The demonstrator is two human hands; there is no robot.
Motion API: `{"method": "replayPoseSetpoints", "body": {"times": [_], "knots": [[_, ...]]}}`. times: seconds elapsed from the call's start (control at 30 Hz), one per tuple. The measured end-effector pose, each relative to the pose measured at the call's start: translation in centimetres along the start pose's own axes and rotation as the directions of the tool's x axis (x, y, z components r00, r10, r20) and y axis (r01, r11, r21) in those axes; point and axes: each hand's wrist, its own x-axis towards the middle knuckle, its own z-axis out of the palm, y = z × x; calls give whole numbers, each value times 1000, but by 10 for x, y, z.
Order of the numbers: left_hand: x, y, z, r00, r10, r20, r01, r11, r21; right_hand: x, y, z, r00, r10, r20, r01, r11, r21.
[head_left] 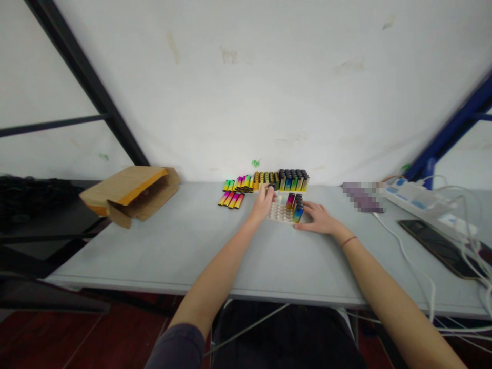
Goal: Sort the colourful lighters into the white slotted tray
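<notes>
A white tray (pixel 280 213) with rows of holes lies on the table, with several shiny multicoloured lighters (pixel 298 211) with black tops standing along its right side. My left hand (pixel 264 202) is closed over the tray's left side, and a dark-topped lighter (pixel 272 187) shows at its fingertips, mostly hidden. At the tray's right edge, my right hand (pixel 317 219) grips with the thumb at the front corner and fingers along the side, against the lighters. Behind the tray stands a block of black-topped lighters (pixel 294 180). Yellow-ended ones (pixel 265 179) stand left of it.
Loose pink-and-yellow metallic pieces (pixel 231 199) lie left of the tray. An open brown paper bag (pixel 132 192) rests at the table's left end. On the right are a phone (pixel 438 246), a power strip (pixel 418 205) and white cables (pixel 407 256). A wall rises behind.
</notes>
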Motion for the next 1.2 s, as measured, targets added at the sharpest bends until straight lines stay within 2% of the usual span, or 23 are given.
{"method": "replayPoseSetpoints", "body": {"times": [0.1,0.23,0.4,0.53,0.73,1.0,1.2], "knots": [[-4,-1,3,987,130,99,-144,977,155,0,0,0,1000,-4,1,4,1000,4],[-4,-4,1,961,185,204,-236,935,263,0,0,1,1000,-3,0,3,1000,8],[-3,-12,-2,951,173,255,-244,928,281,4,2,0,1000,-6,-18,6,1000,-5],[-4,-14,-1,951,147,272,-222,936,272,10,7,2,997,-55,-58,55,998,-15],[-3,-17,1,940,157,304,-274,877,394,17,16,11,984,-141,-112,138,990,-31],[3,-25,5,943,182,277,-304,808,504,30,24,6,989,-144,-17,144,989,38],[3,-21,7,922,199,331,-366,725,584,29,17,10,995,-87,-48,89,996,33]]}}
